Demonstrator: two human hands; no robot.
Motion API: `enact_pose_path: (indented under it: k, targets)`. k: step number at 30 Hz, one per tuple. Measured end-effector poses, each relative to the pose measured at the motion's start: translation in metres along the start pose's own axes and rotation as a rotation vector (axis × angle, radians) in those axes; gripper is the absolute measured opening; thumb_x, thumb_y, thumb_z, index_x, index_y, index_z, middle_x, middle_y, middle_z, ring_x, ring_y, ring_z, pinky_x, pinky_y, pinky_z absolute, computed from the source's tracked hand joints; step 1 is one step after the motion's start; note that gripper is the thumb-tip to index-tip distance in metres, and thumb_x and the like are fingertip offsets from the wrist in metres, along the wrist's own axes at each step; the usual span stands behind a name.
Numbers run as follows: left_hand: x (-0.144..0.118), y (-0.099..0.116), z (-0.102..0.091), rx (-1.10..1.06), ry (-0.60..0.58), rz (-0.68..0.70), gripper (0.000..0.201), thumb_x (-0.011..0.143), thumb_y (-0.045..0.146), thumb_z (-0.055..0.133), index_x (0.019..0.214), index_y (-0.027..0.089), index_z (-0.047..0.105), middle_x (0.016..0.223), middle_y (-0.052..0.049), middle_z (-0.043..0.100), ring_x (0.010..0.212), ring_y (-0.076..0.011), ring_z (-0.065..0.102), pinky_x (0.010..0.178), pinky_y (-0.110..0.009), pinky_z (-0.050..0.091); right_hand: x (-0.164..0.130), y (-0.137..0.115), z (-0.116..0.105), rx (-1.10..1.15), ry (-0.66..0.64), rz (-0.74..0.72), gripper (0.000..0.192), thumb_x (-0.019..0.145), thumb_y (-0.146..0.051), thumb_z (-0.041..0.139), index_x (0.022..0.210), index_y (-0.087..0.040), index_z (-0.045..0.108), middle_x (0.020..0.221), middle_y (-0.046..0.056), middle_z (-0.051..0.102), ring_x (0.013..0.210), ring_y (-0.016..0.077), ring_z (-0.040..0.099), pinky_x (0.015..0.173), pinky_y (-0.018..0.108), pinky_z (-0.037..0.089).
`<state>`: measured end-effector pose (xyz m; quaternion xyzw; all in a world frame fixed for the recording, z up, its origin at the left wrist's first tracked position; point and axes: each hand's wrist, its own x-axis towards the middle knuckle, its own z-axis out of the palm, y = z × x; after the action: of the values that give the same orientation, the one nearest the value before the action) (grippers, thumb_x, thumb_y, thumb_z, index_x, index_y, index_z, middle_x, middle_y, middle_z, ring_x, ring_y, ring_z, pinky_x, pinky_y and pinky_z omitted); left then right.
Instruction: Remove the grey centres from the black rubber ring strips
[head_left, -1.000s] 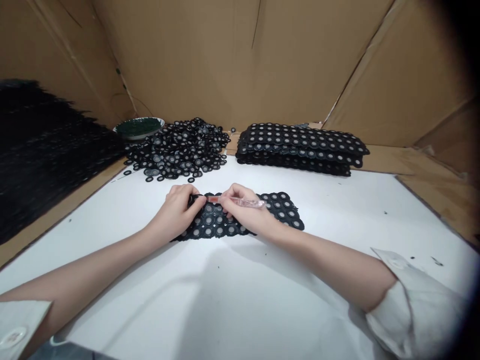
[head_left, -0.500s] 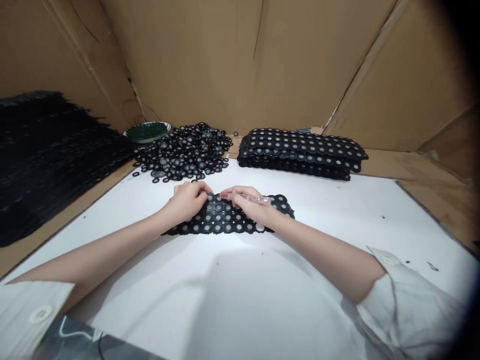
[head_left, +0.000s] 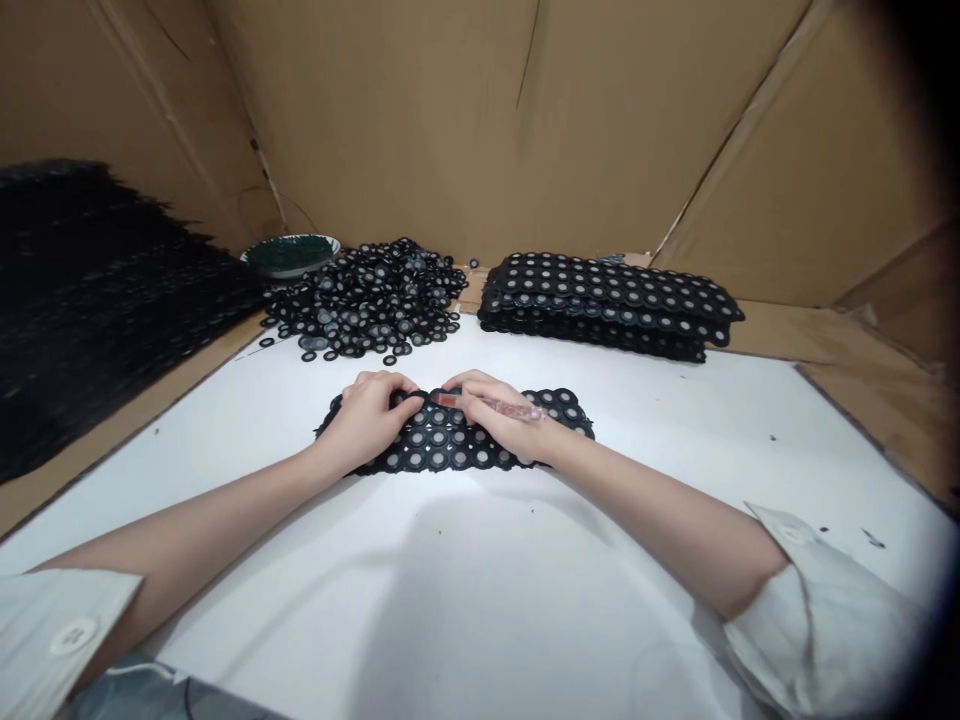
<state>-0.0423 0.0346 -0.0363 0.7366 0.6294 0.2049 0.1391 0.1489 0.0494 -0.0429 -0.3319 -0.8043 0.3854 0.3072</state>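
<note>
A black sheet of joined rings with grey centres (head_left: 450, 445) lies flat on the white table top (head_left: 480, 580). My left hand (head_left: 371, 415) rests on its left part, fingers curled and pressing on the top edge. My right hand (head_left: 495, 410) lies over the middle and grips a clear pen-like tool with a red tip (head_left: 491, 403), the tip pointing left toward my left fingertips. Both hands meet near the sheet's upper edge.
A heap of loose black rings (head_left: 367, 300) lies behind, beside a green dish (head_left: 289, 252). A stack of ring sheets (head_left: 611, 300) sits at the back right. A dark pile (head_left: 90, 300) fills the left. Cardboard walls (head_left: 480, 120) enclose the table.
The sheet has shifted slightly under my hands. The tool's red tip shows again between my hands, and both hands stay on the sheet's upper edge. The view moved a little.
</note>
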Motion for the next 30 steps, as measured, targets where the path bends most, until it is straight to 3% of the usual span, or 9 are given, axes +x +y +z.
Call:
enact_pose_path:
  k: [6, 11, 16, 21, 26, 30]
  targets:
    - [-0.007, 0.009, 0.002, -0.023, 0.018, -0.077, 0.020, 0.076, 0.033, 0.044, 0.078, 0.019, 0.057, 0.088, -0.007, 0.061, 0.096, -0.0266, 0.047, 0.084, -0.042, 0.034, -0.004, -0.004, 0.012, -0.284, 0.036, -0.082, 0.021, 0.083, -0.018, 0.033, 0.070, -0.019, 0.049, 0.099, 0.005, 0.053, 0.098, 0.0167, 0.045, 0.087, 0.033, 0.033]
    - [-0.019, 0.019, 0.001, -0.056, 0.002, -0.044, 0.024, 0.080, 0.035, 0.038, 0.080, 0.019, 0.055, 0.088, -0.006, 0.059, 0.095, -0.0248, 0.045, 0.083, -0.040, 0.034, -0.006, -0.007, 0.018, -0.377, 0.078, -0.074, 0.021, 0.085, -0.022, 0.033, 0.066, -0.019, 0.042, 0.080, 0.003, 0.052, 0.082, 0.0157, 0.044, 0.075, 0.031, 0.034]
    - [-0.018, 0.019, -0.001, -0.029, -0.036, 0.005, 0.029, 0.076, 0.047, 0.043, 0.076, 0.019, 0.052, 0.081, -0.005, 0.058, 0.090, -0.0255, 0.048, 0.077, -0.038, 0.036, -0.005, -0.009, 0.016, -0.366, 0.080, -0.032, 0.024, 0.085, -0.024, 0.032, 0.063, -0.019, 0.037, 0.078, 0.002, 0.051, 0.080, 0.0152, 0.043, 0.073, 0.031, 0.033]
    - [-0.013, 0.015, -0.005, -0.017, 0.011, 0.058, 0.022, 0.077, 0.040, 0.045, 0.080, 0.019, 0.051, 0.081, -0.003, 0.060, 0.083, -0.0222, 0.053, 0.077, -0.036, 0.037, -0.003, -0.011, 0.013, -0.335, 0.100, -0.021, 0.027, 0.084, -0.022, 0.032, 0.058, -0.019, 0.033, 0.075, 0.002, 0.051, 0.080, 0.0154, 0.044, 0.074, 0.031, 0.032]
    - [-0.010, 0.013, -0.006, -0.013, 0.005, 0.121, 0.025, 0.083, 0.035, 0.035, 0.090, 0.019, 0.054, 0.087, -0.003, 0.061, 0.086, -0.0209, 0.053, 0.080, -0.036, 0.036, 0.000, -0.006, 0.011, -0.295, 0.111, 0.006, 0.026, 0.081, -0.020, 0.035, 0.055, -0.019, 0.034, 0.073, 0.002, 0.051, 0.080, 0.0160, 0.044, 0.077, 0.032, 0.033]
    - [-0.007, 0.008, -0.006, -0.061, -0.023, 0.123, 0.027, 0.085, 0.036, 0.032, 0.087, 0.020, 0.054, 0.087, -0.003, 0.061, 0.085, -0.0197, 0.054, 0.079, -0.033, 0.037, 0.003, -0.003, 0.002, -0.105, 0.046, 0.002, 0.026, 0.078, -0.018, 0.036, 0.053, -0.019, 0.041, 0.075, 0.001, 0.052, 0.082, 0.0154, 0.048, 0.080, 0.031, 0.034]
